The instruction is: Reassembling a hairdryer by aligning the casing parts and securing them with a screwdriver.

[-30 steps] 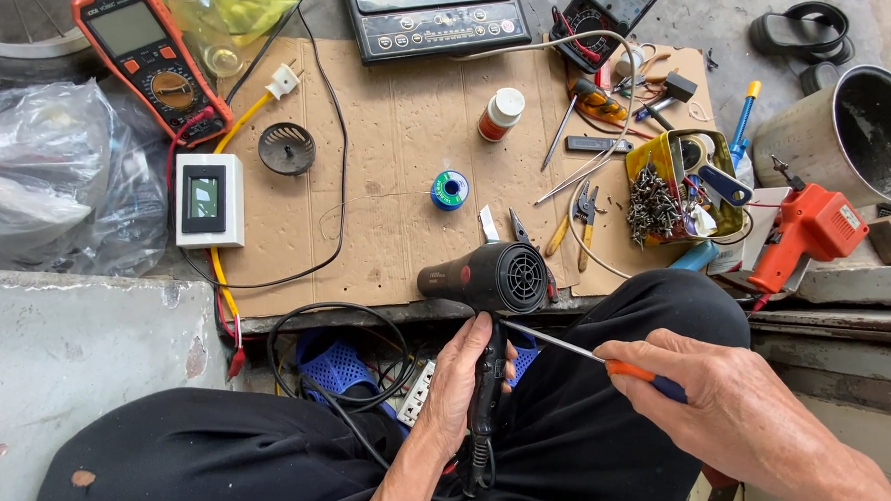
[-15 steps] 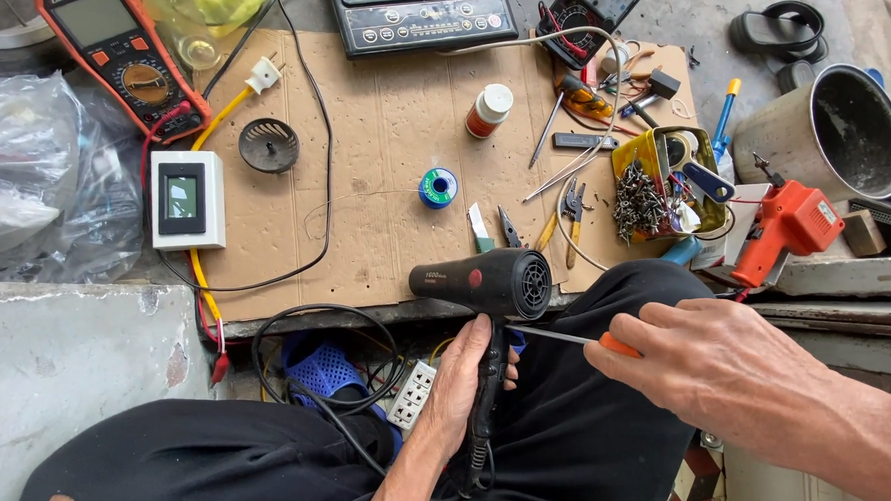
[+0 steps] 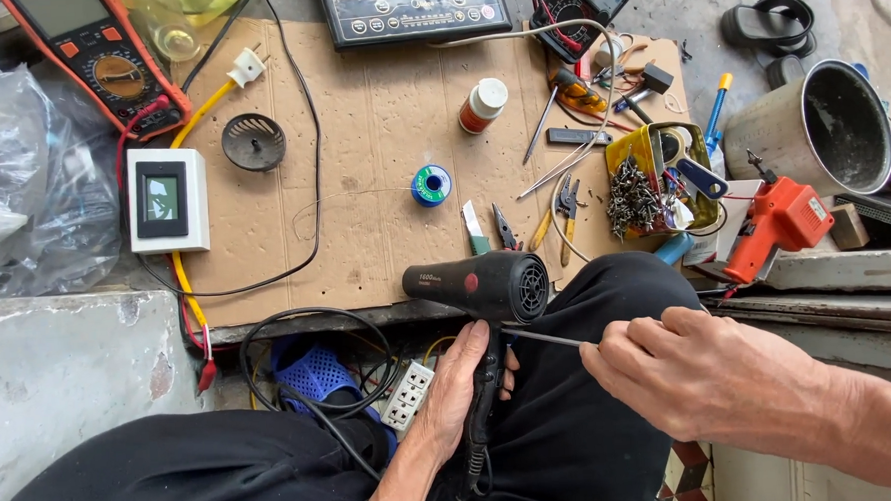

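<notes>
My left hand grips the handle of a black hair dryer, which stands upright over my lap with its rear grille facing right. My right hand holds a screwdriver by its handle. Only the metal shaft shows, and its tip rests against the dryer body just below the grille. The dryer's black cord runs down past my left wrist.
A cardboard sheet covers the bench with a solder spool, pliers, a yellow tray of screws, a bottle and a round black grille. An orange multimeter, a white meter box, an orange tool and a metal pot surround it.
My right hand has moved left and closer to the dryer, hiding the orange screwdriver handle. The screwdriver tip stays at the dryer's base. The view shifted slightly.
</notes>
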